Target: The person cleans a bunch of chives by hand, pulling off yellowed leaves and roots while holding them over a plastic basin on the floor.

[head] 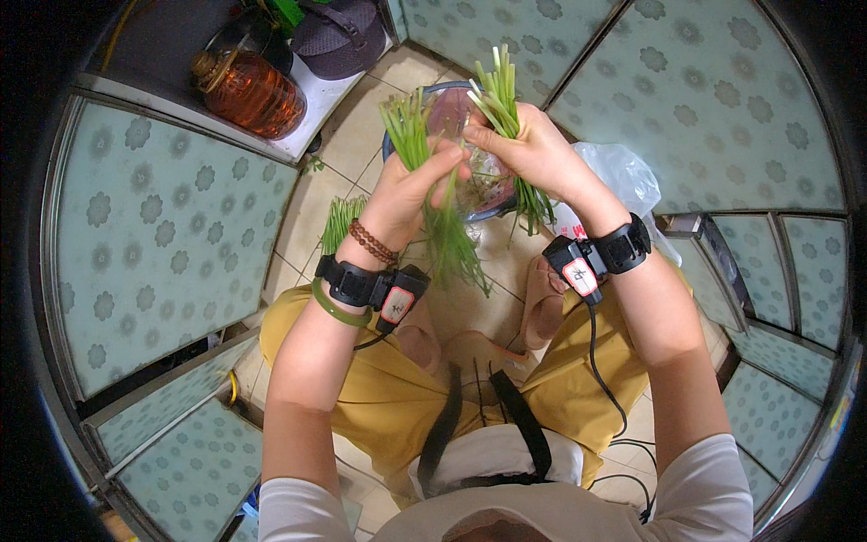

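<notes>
My left hand [427,169] grips a bunch of chives [406,129], their pale cut ends up and the thin green tips hanging below. In my right hand [538,146] is a second bunch of chives [501,95], held upright with its leaves drooping past the wrist side. The thumbs and fingers of both hands face each other, close together. Beneath them stands a trash bin [449,105] with a bluish rim and a liner, holding bits of plant scrap. On the floor left of my left wrist lies another bundle of chives [343,223].
A white plastic bag [620,176] rests on the floor right of the bin. At upper left, a bottle of reddish liquid [254,95] and a dark lidded container [339,37] stand on a low ledge. Flower-patterned cabinet doors [169,223] flank both sides. Cables [596,366] hang from the wrist devices.
</notes>
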Available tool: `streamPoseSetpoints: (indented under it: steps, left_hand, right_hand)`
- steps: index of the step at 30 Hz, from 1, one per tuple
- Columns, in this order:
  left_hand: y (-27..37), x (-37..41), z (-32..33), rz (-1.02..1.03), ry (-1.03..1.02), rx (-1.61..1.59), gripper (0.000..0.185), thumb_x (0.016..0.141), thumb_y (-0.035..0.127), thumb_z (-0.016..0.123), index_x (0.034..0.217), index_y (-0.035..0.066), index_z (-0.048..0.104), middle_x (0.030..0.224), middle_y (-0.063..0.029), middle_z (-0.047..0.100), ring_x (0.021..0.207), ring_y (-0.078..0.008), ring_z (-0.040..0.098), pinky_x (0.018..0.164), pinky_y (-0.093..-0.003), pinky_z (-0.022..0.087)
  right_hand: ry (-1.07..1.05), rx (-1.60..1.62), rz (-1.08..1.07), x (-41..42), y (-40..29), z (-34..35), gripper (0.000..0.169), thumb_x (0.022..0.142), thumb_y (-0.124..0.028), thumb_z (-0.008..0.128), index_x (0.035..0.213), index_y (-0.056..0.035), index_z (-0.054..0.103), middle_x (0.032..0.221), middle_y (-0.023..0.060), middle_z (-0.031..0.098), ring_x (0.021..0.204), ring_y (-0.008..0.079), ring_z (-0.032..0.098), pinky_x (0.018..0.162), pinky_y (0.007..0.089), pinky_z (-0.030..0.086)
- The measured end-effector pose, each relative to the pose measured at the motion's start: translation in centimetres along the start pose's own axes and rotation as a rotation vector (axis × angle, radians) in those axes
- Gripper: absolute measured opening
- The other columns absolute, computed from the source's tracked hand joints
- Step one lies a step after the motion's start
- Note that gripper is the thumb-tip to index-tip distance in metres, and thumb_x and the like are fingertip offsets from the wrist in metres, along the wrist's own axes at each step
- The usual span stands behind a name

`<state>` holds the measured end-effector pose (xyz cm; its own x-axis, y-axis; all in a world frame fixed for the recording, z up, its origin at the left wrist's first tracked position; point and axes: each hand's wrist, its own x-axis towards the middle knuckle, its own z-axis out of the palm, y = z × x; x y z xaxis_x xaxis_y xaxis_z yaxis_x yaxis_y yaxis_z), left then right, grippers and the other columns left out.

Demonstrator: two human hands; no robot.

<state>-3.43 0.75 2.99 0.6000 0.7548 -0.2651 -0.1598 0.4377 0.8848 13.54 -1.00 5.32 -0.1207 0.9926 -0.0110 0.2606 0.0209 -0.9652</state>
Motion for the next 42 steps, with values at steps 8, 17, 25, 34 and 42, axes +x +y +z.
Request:
streamPoseSetpoints:
  steps: [8, 17, 25, 34, 42]
  left_hand:
    - [-0.1, 0.1, -0.1, 0.007, -0.003, 0.001, 0.017, 0.082, 0.021, 0.053, 0.087, 0.005, 0.054, 0.071, 0.0011, 0.053, 0.052, -0.0034, 0.038, 0.047, -0.0166, 0.030]
    - [0.1, 0.0, 0.0, -0.005, 0.029, 0.011, 0.016, 0.082, 0.021, 0.053, 0.086, 0.005, 0.054, 0.070, 0.0011, 0.053, 0.054, -0.0033, 0.042, 0.044, -0.0160, 0.028]
    - [-0.4, 0.0, 0.0, -0.005, 0.033, 0.033, 0.014, 0.081, 0.021, 0.054, 0.084, 0.007, 0.054, 0.067, 0.0003, 0.053, 0.054, -0.0053, 0.044, 0.044, -0.0171, 0.029]
    - [0.0, 0.1, 0.3, 0.008, 0.027, 0.039, 0.014, 0.081, 0.020, 0.054, 0.083, 0.006, 0.053, 0.066, 0.0002, 0.052, 0.056, -0.0060, 0.046, 0.044, -0.0171, 0.030]
    - [-0.1, 0.0, 0.0, -0.026, 0.018, 0.014, 0.017, 0.082, 0.021, 0.053, 0.086, 0.004, 0.054, 0.066, 0.0003, 0.052, 0.055, -0.0059, 0.045, 0.046, -0.0167, 0.031]
  right_hand:
    - [0.032, 0.055, -0.009, 0.3, 0.8, -0.7, 0.015, 0.083, -0.020, 0.054, 0.081, -0.0042, 0.054, 0.062, -0.0036, 0.046, 0.054, 0.0039, 0.041, 0.048, 0.0197, 0.033]
    - [0.042, -0.077, -0.173, 0.3, -0.4, -0.6, 0.017, 0.077, -0.012, 0.057, 0.091, -0.0020, 0.058, 0.078, 0.0070, 0.061, 0.075, 0.0141, 0.059, 0.068, 0.0269, 0.045]
    - [-0.074, -0.374, -0.218, -0.2, -0.6, -0.7, 0.020, 0.069, -0.007, 0.058, 0.089, -0.0030, 0.057, 0.078, 0.0150, 0.059, 0.076, 0.0309, 0.057, 0.068, 0.0318, 0.045]
    - [0.046, -0.364, -0.226, 0.0, -0.3, -0.5, 0.019, 0.069, -0.008, 0.058, 0.088, -0.0032, 0.058, 0.080, 0.0157, 0.059, 0.076, 0.0317, 0.057, 0.067, 0.0333, 0.045]
    - [0.128, -0.091, -0.178, 0.6, 1.3, -0.9, 0.020, 0.074, -0.007, 0.055, 0.092, 0.0002, 0.058, 0.080, 0.0095, 0.061, 0.069, 0.0170, 0.059, 0.063, 0.0275, 0.045]
